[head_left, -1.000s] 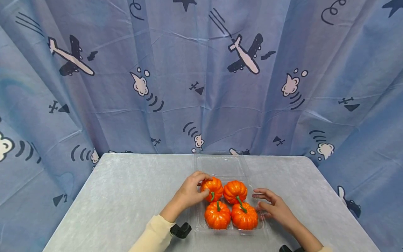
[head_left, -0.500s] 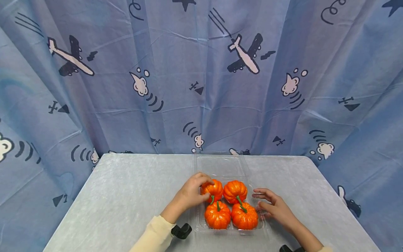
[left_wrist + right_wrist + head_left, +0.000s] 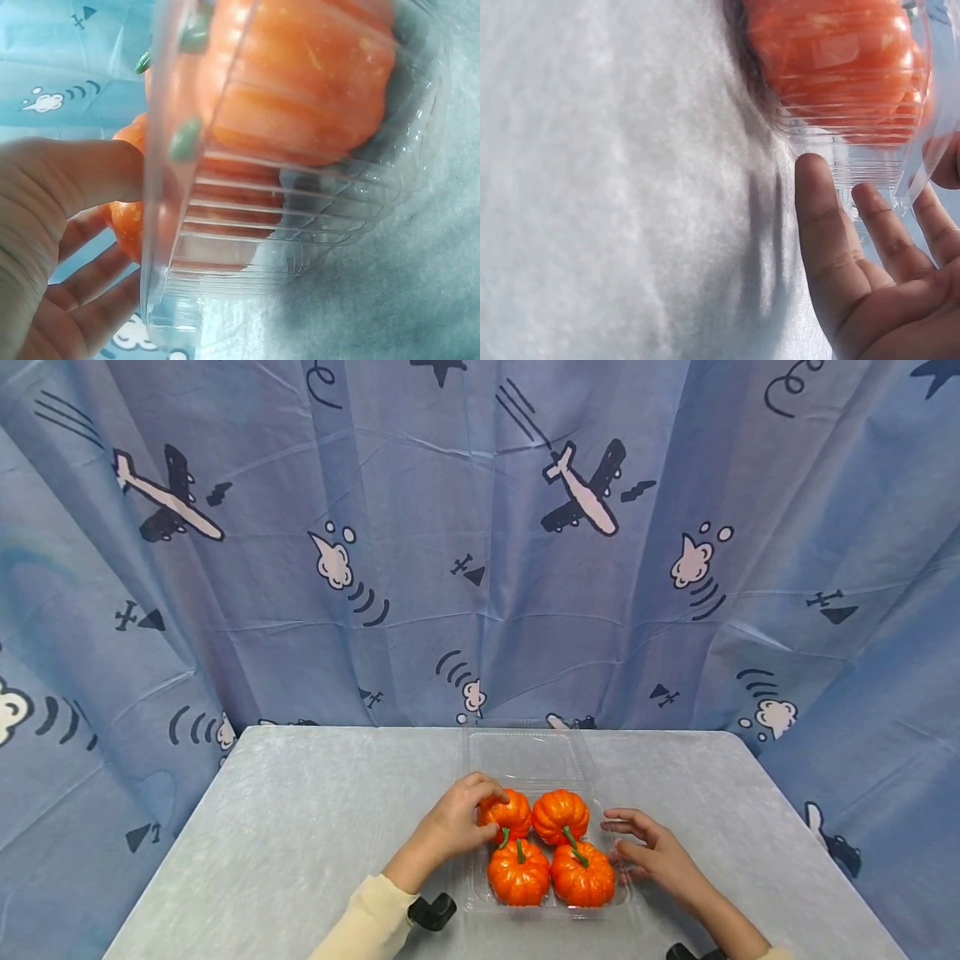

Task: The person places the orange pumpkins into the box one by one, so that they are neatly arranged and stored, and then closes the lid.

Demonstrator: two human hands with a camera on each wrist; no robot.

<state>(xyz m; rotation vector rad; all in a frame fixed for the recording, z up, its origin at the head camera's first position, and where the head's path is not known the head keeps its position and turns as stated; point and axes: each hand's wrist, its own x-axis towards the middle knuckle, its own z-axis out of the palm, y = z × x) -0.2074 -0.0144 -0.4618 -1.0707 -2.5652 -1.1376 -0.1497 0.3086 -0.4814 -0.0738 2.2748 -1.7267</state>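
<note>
An open clear plastic clamshell container [image 3: 555,912] holds several shiny orange pumpkins with green stems. My left hand [image 3: 452,820] grips the back-left pumpkin [image 3: 513,815], thumb on the near side and fingers over its far side. That pumpkin [image 3: 127,225] shows past the rim in the left wrist view. The front-left pumpkin [image 3: 518,875], front-right pumpkin [image 3: 582,878] and back-right pumpkin [image 3: 561,816] sit close around it. At the container's right side is my right hand [image 3: 660,853], fingers spread and relaxed. In the right wrist view its fingertips [image 3: 814,169] are right at the ribbed wall.
The container's clear lid [image 3: 525,757] is folded back flat toward the far edge of the grey-white table [image 3: 322,802]. Behind the table hangs a blue curtain [image 3: 420,527] printed with planes. Black wrist straps [image 3: 432,912] sit below the hands.
The left hand and the back-left pumpkin have shifted slightly down toward the front row, mostly in the first half second. The right hand and the other pumpkins stay still.
</note>
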